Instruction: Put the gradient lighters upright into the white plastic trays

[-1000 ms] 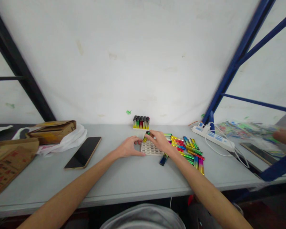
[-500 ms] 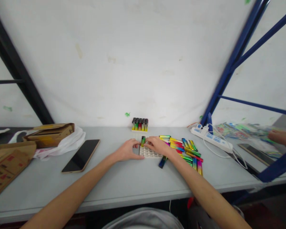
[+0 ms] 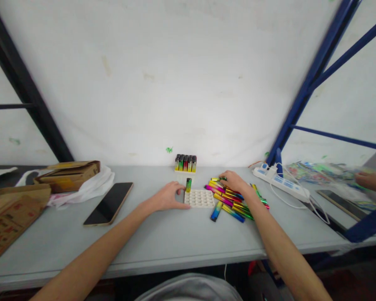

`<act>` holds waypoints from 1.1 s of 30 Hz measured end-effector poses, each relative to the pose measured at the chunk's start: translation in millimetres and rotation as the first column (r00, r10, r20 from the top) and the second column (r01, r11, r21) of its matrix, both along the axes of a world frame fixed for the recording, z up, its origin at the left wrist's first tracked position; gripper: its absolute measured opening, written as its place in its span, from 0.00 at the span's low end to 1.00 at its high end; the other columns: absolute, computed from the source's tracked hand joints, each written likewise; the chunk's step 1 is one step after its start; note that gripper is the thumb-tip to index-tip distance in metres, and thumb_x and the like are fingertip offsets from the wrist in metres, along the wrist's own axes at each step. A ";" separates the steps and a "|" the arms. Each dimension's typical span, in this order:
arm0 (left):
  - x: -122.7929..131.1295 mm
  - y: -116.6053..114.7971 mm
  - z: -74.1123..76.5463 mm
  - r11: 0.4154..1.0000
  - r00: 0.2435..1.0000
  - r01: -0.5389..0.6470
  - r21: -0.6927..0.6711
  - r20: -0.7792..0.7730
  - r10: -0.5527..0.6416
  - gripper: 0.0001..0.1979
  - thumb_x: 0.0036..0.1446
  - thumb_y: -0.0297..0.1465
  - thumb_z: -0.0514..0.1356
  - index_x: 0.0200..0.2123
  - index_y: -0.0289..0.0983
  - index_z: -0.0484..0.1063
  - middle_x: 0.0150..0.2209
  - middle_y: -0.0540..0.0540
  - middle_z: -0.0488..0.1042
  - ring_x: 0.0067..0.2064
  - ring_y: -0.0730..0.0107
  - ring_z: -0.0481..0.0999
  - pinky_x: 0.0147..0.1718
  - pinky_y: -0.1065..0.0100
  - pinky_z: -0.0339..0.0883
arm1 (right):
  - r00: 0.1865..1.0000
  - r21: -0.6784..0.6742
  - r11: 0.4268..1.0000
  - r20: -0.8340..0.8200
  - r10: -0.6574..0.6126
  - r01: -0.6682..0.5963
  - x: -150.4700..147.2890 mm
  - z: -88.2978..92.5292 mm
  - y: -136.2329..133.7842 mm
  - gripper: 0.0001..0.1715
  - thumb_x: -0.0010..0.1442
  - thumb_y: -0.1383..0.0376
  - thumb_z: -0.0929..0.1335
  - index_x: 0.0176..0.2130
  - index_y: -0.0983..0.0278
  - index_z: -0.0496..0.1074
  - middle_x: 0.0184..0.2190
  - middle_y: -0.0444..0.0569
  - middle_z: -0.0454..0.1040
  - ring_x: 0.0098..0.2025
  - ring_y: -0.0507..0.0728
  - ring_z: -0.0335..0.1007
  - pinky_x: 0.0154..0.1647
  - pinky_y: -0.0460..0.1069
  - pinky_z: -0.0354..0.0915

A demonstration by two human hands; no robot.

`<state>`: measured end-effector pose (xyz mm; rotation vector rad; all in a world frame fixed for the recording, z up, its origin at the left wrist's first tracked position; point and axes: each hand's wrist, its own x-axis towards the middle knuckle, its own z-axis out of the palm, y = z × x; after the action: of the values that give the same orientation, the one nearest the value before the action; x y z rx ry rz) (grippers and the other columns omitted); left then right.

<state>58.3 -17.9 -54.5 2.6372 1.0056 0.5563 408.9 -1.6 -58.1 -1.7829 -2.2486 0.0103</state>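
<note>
A white tray with rows of round sockets lies on the grey table. One green-yellow lighter stands upright in its far left corner. My left hand rests against the tray's left edge with its fingers curled on the rim. To the right my right hand lies on a pile of shiny coloured lighters, fingers bent down onto them. Whether it grips one is hidden. A blue-yellow lighter lies apart in front of the tray.
A filled tray of lighters stands by the wall. A phone, cardboard boxes and a white bag lie at the left. A power strip with cables lies at the right, where another person's hand works behind a blue frame.
My right hand set the green-yellow lighter upright in the tray's corner, let go, and moved right onto the lighter pile. My left hand stayed at the tray's edge.
</note>
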 end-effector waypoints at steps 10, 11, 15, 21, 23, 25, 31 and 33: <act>-1.7 2.0 2.1 1.000 1.000 -0.012 -0.013 0.006 0.012 0.33 0.42 0.58 0.66 0.41 0.37 0.76 0.33 0.49 0.70 0.35 0.63 0.69 0.36 0.65 0.61 | 0.925 0.205 0.977 -0.379 0.028 0.054 -32.3 29.2 -17.3 0.14 0.64 0.58 0.66 0.46 0.64 0.70 0.31 0.47 0.74 0.32 0.55 0.68 0.36 0.48 0.61; -2.0 2.2 2.4 1.000 1.000 -0.016 -0.011 0.004 0.016 0.32 0.42 0.58 0.66 0.40 0.37 0.76 0.33 0.49 0.70 0.35 0.63 0.69 0.35 0.65 0.61 | 0.886 0.215 0.976 -0.459 0.060 0.045 -37.7 33.9 -20.4 0.16 0.64 0.56 0.66 0.46 0.63 0.69 0.27 0.43 0.72 0.29 0.54 0.65 0.33 0.47 0.60; -1.7 1.6 2.5 1.000 1.000 -0.025 0.013 0.009 0.025 0.31 0.42 0.57 0.66 0.38 0.37 0.75 0.32 0.49 0.70 0.34 0.63 0.69 0.35 0.65 0.61 | 0.634 0.231 0.973 -0.749 0.191 -0.020 -62.5 45.8 -29.3 0.21 0.60 0.49 0.68 0.41 0.63 0.71 0.24 0.41 0.67 0.26 0.52 0.60 0.30 0.47 0.59; 3.2 -0.1 -1.8 0.998 0.998 -0.039 0.042 0.042 0.037 0.28 0.43 0.56 0.66 0.36 0.37 0.74 0.31 0.49 0.70 0.33 0.64 0.69 0.34 0.65 0.61 | 0.234 0.108 0.981 -0.962 0.143 -0.159 -96.1 39.4 -33.1 0.25 0.57 0.43 0.68 0.34 0.63 0.67 0.33 0.46 0.70 0.34 0.53 0.67 0.36 0.48 0.66; 4.5 -0.6 -2.4 0.998 0.998 -0.048 0.044 0.039 0.046 0.28 0.43 0.56 0.66 0.35 0.37 0.74 0.31 0.49 0.70 0.33 0.63 0.69 0.34 0.65 0.61 | 0.178 0.082 0.966 -0.976 0.128 -0.246 -105.0 36.9 -36.4 0.25 0.58 0.42 0.67 0.36 0.61 0.64 0.34 0.45 0.71 0.33 0.52 0.68 0.35 0.48 0.67; 5.0 -1.1 -2.4 0.998 0.998 -0.049 0.045 0.035 0.047 0.28 0.43 0.56 0.66 0.35 0.37 0.73 0.31 0.49 0.70 0.33 0.63 0.69 0.33 0.65 0.61 | 0.158 0.071 0.950 -0.980 0.123 -0.305 -112.6 35.5 -40.6 0.24 0.60 0.42 0.65 0.38 0.59 0.62 0.27 0.40 0.67 0.25 0.49 0.63 0.29 0.46 0.64; 4.5 -1.8 -1.9 0.998 0.998 -0.040 0.046 0.045 0.038 0.28 0.45 0.55 0.65 0.36 0.37 0.74 0.31 0.49 0.70 0.33 0.64 0.69 0.34 0.65 0.61 | 0.237 0.002 0.974 -0.970 0.057 -0.226 -127.6 27.9 -44.6 0.27 0.60 0.39 0.64 0.33 0.60 0.61 0.19 0.35 0.49 0.18 0.47 0.42 0.17 0.43 0.42; 4.6 -1.7 -1.7 0.998 0.998 -0.044 0.033 0.040 0.043 0.29 0.44 0.56 0.65 0.38 0.37 0.74 0.31 0.48 0.71 0.33 0.64 0.69 0.34 0.65 0.62 | 0.256 -0.010 0.983 -0.966 0.038 -0.182 -130.6 23.0 -42.9 0.31 0.60 0.37 0.60 0.27 0.60 0.59 0.18 0.36 0.47 0.18 0.48 0.41 0.17 0.44 0.41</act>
<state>62.9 -19.5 -56.1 2.6291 1.0528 0.6377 278.2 -44.5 -35.1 -1.0418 -1.3642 1.0254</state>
